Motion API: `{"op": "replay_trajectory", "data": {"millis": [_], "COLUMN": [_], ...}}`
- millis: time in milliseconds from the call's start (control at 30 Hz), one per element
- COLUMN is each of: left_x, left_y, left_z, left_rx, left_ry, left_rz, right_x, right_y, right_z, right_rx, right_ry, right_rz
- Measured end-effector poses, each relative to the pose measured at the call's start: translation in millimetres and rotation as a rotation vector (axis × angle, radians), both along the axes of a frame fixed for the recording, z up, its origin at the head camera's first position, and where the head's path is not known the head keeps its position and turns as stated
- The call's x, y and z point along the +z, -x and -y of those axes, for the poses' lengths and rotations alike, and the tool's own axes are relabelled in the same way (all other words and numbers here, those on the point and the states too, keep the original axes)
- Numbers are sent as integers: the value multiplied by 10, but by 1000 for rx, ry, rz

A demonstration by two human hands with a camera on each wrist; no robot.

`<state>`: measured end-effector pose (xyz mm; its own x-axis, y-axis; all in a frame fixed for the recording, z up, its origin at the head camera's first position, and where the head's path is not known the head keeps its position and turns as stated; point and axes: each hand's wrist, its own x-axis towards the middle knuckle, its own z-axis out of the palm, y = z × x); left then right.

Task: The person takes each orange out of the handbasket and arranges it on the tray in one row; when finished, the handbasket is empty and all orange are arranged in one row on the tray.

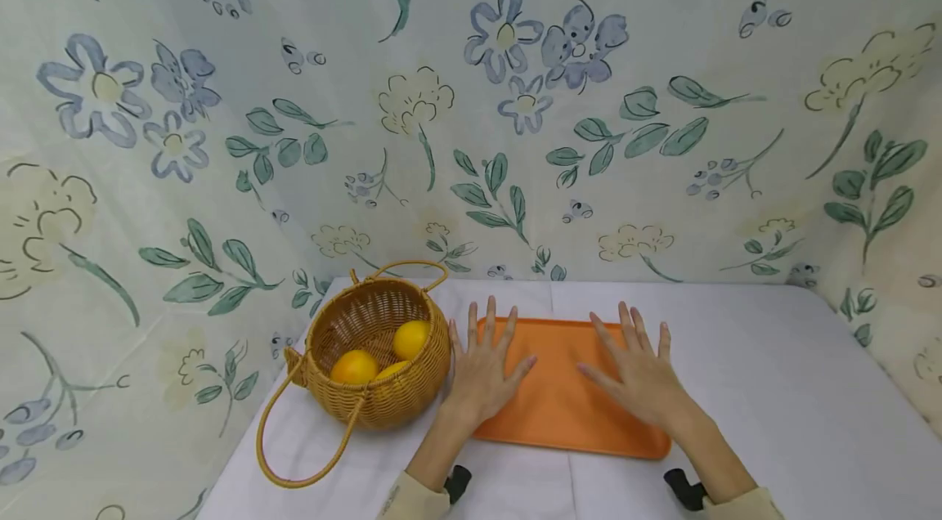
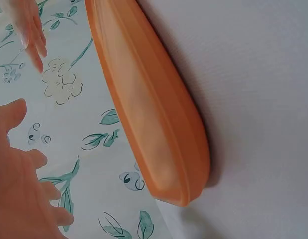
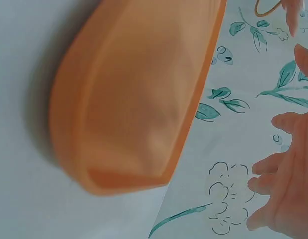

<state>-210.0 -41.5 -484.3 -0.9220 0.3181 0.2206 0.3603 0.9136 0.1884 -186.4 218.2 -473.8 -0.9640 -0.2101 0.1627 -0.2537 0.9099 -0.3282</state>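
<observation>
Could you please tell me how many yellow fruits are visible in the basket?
3: a left fruit, a right fruit farther back, and a third fruit between them, partly hidden by the near side of the basket. More may lie beneath.

Orange tray (image 3: 134, 99), rimmed, partly blurred, placed on a white-covered table (image 3: 29, 199). Right hand (image 3: 293, 172), cropped by the right margin, fingers spread, held apart from the tray. Left hand (image 3: 292, 14), only partly shown, cut off at top; tan loop (image 3: 263, 15) seen beside it. Floral cloth (image 3: 186, 184), printed with green leaves (image 3: 207, 112), displayed behind.
</observation>
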Motion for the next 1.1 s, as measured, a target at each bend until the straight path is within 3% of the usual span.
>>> {"op": "replay_trajectory", "data": {"millis": [300, 600, 833, 933, 1100], "left_x": [58, 169, 316, 379, 499], "left_y": [-31, -83, -160, -192, -242], "left_z": [82, 169, 252, 302, 415], "left_rx": [-27, -38, -41, -45, -59], "left_ry": [-25, -55, -78, -87, -136], "left_rz": [7, -68, -97, -90, -20], "right_x": [-93, -228, -308, -341, -382], "right_y": [13, 40, 61, 61, 66], "right_z": [-378, -656, -763, -800, -830], "right_rx": [-25, -52, -60, -56, -40], "right_ry": [75, 100, 116, 104, 87], "right_rz": [126, 235, 449, 499, 486]}}
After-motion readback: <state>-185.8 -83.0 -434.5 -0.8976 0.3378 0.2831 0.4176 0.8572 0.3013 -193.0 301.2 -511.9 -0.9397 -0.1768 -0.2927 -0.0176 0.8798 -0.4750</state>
